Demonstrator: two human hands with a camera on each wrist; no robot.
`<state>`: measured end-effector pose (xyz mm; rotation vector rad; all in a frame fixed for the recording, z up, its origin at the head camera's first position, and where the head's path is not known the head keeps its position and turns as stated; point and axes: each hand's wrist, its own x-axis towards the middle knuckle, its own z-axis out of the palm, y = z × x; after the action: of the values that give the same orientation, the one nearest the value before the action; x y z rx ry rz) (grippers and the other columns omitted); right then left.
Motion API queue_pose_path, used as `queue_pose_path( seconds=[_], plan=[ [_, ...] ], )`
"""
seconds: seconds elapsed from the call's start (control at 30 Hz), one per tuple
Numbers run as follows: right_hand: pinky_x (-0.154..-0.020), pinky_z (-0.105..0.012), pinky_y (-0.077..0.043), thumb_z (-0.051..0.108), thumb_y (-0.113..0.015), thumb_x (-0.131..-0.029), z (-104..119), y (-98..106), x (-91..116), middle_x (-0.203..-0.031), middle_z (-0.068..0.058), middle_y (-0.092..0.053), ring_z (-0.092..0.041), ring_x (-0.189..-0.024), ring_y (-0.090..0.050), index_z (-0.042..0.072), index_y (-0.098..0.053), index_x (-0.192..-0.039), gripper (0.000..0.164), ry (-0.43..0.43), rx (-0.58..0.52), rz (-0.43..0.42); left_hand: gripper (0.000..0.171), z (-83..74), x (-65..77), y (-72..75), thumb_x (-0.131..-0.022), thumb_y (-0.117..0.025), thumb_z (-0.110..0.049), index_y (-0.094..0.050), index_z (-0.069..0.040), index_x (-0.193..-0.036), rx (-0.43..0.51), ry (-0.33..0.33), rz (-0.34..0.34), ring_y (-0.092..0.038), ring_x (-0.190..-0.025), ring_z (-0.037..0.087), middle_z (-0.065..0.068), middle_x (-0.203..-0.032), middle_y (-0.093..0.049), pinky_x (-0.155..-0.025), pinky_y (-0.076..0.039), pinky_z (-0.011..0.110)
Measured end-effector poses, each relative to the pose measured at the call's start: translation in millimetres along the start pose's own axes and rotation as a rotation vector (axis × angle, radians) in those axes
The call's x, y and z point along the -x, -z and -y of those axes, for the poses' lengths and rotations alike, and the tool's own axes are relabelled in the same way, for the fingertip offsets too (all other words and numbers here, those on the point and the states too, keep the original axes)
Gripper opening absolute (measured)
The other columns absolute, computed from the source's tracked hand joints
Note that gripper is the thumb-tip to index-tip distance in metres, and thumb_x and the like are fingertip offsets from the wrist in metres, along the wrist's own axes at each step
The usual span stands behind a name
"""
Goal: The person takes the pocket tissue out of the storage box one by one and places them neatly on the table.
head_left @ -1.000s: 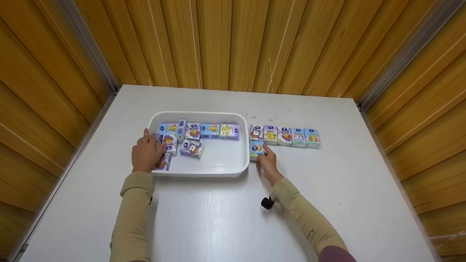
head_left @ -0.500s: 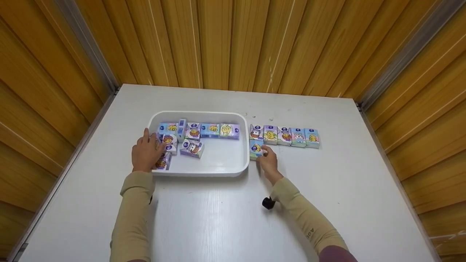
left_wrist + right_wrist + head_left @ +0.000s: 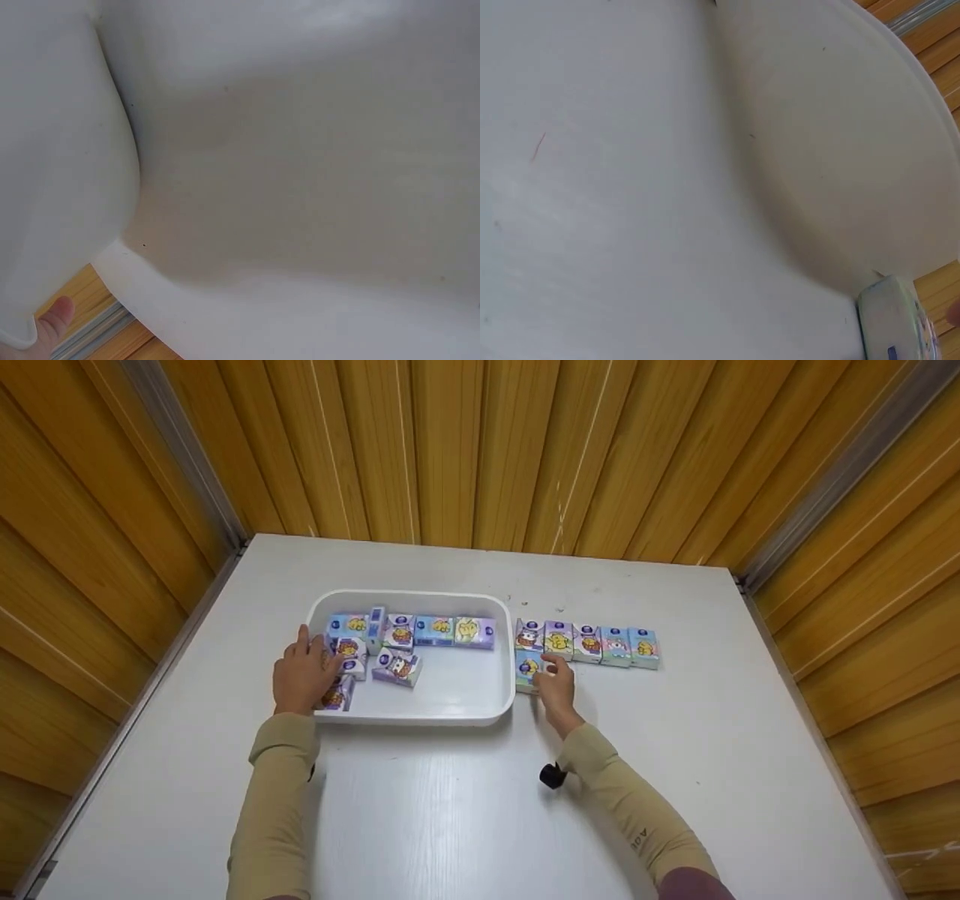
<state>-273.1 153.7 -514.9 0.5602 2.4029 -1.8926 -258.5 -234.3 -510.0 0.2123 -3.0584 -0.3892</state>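
A white tray (image 3: 420,718) on the table holds several small tissue packs with cartoon prints. My left hand (image 3: 300,679) lies across the tray's left rim. One straight finger points away along the rim, and the other fingers and thumb are over the packs at that end, partly hiding one. In the left wrist view a fingertip (image 3: 61,309) shows beyond the rim. My right hand (image 3: 556,690) is bent loosely beside a blue-green tissue pack (image 3: 528,669) lying against the tray's right side. In the right wrist view that pack (image 3: 896,319) stands apart from a fingertip (image 3: 953,312).
A row of several tissue packs (image 3: 587,642) runs rightward behind the blue-green one. One pack (image 3: 397,666) lies askew inside the tray, and another (image 3: 376,628) stands on edge. Yellow slatted panels (image 3: 480,450) border the white table (image 3: 450,802).
My right fingers, earlier at the blue-green pack, have lifted and drawn back slightly to its right. The pack remains in place. My left hand has not visibly moved.
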Motion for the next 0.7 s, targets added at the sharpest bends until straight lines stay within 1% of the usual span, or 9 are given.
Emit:
queue_pose_path(
  seconds=[0.07, 0.17, 0.33, 0.4, 0.53, 0.7],
  plan=[
    [-0.076, -0.031, -0.043, -0.003, -0.049, -0.079, 6, -3, 2, -0.121, -0.018, -0.041, -0.024, -0.102, -0.041, 0.003, -0.048, -0.120, 0.042, 0.031, -0.043, -0.013, 0.067, -0.4, 0.4, 0.3, -0.088, -0.041, -0.047, -0.028, -0.004, -0.137, 0.000, -0.002, -0.006, -0.026, -0.126, 0.043, 0.021, -0.146, -0.012, -0.097, -0.030, 0.057],
    [-0.077, -0.032, -0.043, -0.002, -0.050, -0.079, 16, -7, 4, -0.120, -0.019, -0.041, -0.024, -0.103, -0.041, 0.001, -0.049, -0.118, 0.039, 0.083, -0.076, -0.014, 0.067, -0.4, 0.9, 0.4, -0.088, -0.041, -0.047, -0.029, -0.004, -0.137, 0.004, -0.003, -0.011, -0.027, -0.126, 0.043, 0.021, -0.147, -0.013, -0.097, -0.030, 0.057],
    [-0.071, -0.026, -0.041, -0.003, -0.051, -0.078, 30, -16, 5, -0.118, -0.019, -0.045, -0.022, -0.093, -0.044, 0.000, -0.051, -0.113, 0.035, 0.137, -0.094, -0.010, 0.068, 0.1, 0.7, -0.4, -0.088, -0.041, -0.048, -0.028, -0.004, -0.138, 0.008, 0.000, -0.001, -0.025, -0.127, 0.043, 0.020, -0.147, -0.011, -0.098, -0.029, 0.057],
    [-0.071, -0.024, -0.041, -0.003, -0.051, -0.077, 34, -20, 6, -0.116, -0.017, -0.047, -0.021, -0.091, -0.045, 0.000, -0.052, -0.112, 0.035, 0.140, -0.105, -0.007, 0.068, 0.3, 0.5, -0.7, -0.088, -0.041, -0.049, -0.028, -0.004, -0.138, 0.007, -0.002, 0.000, -0.025, -0.127, 0.043, 0.020, -0.147, -0.011, -0.098, -0.029, 0.057],
    [-0.075, -0.025, -0.040, -0.004, -0.051, -0.075, 43, -28, 9, -0.113, -0.016, -0.049, -0.020, -0.095, -0.045, -0.001, -0.052, -0.111, 0.036, 0.133, -0.127, 0.008, 0.068, 1.2, 0.4, -1.4, -0.088, -0.040, -0.049, -0.029, -0.004, -0.137, 0.002, -0.007, -0.010, -0.026, -0.126, 0.043, 0.020, -0.147, -0.012, -0.097, -0.030, 0.057],
    [-0.077, -0.027, -0.041, -0.004, -0.051, -0.073, 53, -39, 13, -0.115, -0.019, -0.047, -0.021, -0.094, -0.044, -0.002, -0.052, -0.111, 0.038, 0.113, -0.137, 0.035, 0.068, 1.6, 0.5, -0.2, -0.088, -0.041, -0.049, -0.031, -0.003, -0.136, -0.005, -0.023, -0.028, -0.028, -0.125, 0.042, 0.021, -0.146, -0.015, -0.094, -0.033, 0.057]
  ],
)
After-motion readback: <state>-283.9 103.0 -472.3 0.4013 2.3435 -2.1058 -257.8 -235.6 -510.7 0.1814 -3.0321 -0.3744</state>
